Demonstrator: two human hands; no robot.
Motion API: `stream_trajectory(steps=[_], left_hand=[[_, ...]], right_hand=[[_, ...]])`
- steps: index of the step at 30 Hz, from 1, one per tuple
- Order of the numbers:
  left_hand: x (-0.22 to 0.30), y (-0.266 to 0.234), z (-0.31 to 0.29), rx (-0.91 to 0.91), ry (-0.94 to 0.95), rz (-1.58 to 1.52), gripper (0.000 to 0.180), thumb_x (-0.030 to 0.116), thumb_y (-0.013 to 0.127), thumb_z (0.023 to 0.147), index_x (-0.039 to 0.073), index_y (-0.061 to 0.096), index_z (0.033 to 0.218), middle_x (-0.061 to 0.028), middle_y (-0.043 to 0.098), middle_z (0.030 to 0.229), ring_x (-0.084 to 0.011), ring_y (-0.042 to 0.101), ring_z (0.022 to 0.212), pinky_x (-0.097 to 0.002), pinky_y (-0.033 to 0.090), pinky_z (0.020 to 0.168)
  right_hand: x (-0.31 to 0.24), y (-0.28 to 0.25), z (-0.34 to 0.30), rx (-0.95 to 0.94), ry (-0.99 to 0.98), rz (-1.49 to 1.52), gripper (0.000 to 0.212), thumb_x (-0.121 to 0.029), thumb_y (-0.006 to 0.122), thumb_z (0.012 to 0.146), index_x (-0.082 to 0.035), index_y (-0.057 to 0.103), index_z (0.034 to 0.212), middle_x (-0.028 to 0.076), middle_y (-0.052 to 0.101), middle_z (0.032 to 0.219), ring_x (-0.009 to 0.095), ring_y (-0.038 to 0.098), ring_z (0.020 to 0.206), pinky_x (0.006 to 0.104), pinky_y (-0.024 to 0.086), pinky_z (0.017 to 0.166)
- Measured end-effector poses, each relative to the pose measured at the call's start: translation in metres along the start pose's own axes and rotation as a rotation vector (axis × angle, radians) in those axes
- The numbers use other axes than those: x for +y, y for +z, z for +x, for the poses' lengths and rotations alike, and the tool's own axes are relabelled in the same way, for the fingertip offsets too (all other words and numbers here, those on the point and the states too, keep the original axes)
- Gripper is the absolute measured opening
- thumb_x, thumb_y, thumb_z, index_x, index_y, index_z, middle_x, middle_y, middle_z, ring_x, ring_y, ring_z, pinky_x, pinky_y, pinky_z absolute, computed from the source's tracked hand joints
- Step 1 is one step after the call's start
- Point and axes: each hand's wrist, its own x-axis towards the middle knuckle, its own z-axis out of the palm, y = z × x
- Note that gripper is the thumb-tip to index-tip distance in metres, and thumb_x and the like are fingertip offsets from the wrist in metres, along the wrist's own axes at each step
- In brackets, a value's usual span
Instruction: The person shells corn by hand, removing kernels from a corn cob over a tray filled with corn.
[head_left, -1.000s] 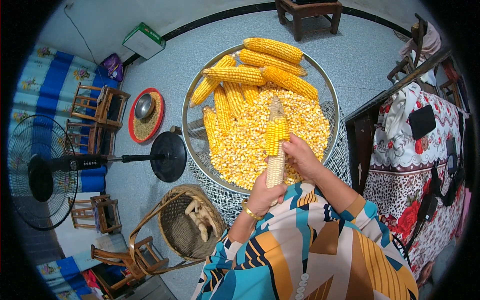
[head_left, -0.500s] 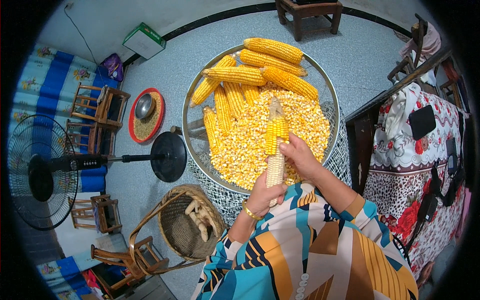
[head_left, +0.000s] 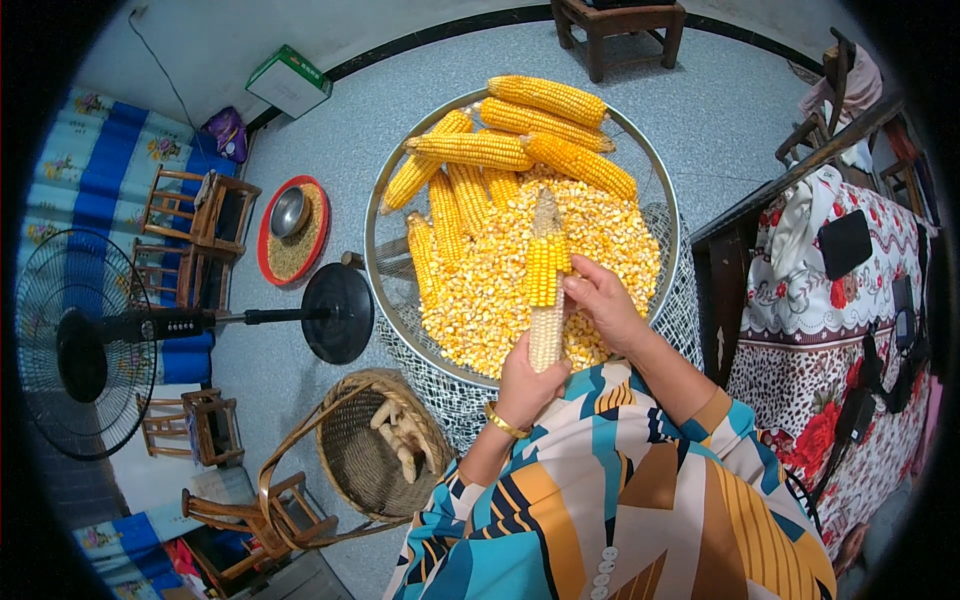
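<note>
Corn cob (head_left: 546, 275) over tray (head_left: 392, 315) of kernels (head_left: 480, 315)

Up toward eleven o'clock, pale lettering (head_left: 313, 72) sits on the green-and-white box (head_left: 286, 86), too small to read; nothing's legible anywhere!

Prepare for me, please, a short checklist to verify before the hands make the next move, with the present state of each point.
1. Left fingers around the bare lower part of the held cob: ok.
2. Right fingers at the cob's right side, beside the yellow kernel rows: ok.
3. Upper part of the cob over the round tray: ok.
4. Cob bare of kernels all along: not ok; yellow rows cover much of its upper part.
5. Basket at the person's left, bare cobs inside: ok.
6. Firmness of the grip: cannot tell.
</note>
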Motion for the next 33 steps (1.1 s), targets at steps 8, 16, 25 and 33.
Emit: stream_trajectory(steps=[8,16,25,33], left_hand=[[-0.008,-0.003,0.004,0.090,0.138,0.348,0.032,0.012,0.064,0.069,0.000,0.049,0.094,-0.0080,0.057,0.069,-0.0146,0.056,0.055,-0.0277,0.045,0.051],[-0.005,-0.001,0.004,0.165,0.338,0.505,0.036,0.014,0.065,0.066,0.001,0.049,0.097,-0.0113,0.059,0.073,-0.0203,0.059,0.063,-0.0308,0.046,0.059],[0.003,-0.001,-0.002,0.004,-0.073,-0.005,0.040,0.008,0.064,0.066,-0.001,0.049,0.102,-0.0072,0.058,0.075,-0.0142,0.056,0.061,-0.0273,0.046,0.056],[-0.017,-0.006,0.007,0.056,0.231,0.263,0.043,0.005,0.061,0.068,0.000,0.045,0.108,-0.0054,0.055,0.070,-0.0104,0.052,0.051,-0.0234,0.043,0.046]], right_hand=[[0.005,-0.011,0.004,0.082,-0.261,-0.364,0.040,-0.022,0.047,0.087,0.005,0.046,0.116,0.010,0.046,0.119,0.018,0.042,0.110,0.0293,0.029,0.096],[0.001,0.005,-0.004,-0.100,0.003,-0.207,0.041,-0.032,0.051,0.086,0.003,0.051,0.108,0.008,0.052,0.108,0.013,0.048,0.100,0.0267,0.037,0.088],[0.004,-0.001,-0.005,-0.122,-0.010,-0.381,0.041,-0.039,0.051,0.085,0.002,0.055,0.087,0.002,0.053,0.079,0.008,0.048,0.073,0.0229,0.041,0.064],[0.010,0.002,-0.003,-0.075,0.063,-0.198,0.038,-0.037,0.048,0.088,0.000,0.056,0.083,0.002,0.054,0.079,0.008,0.049,0.072,0.0229,0.041,0.065]])
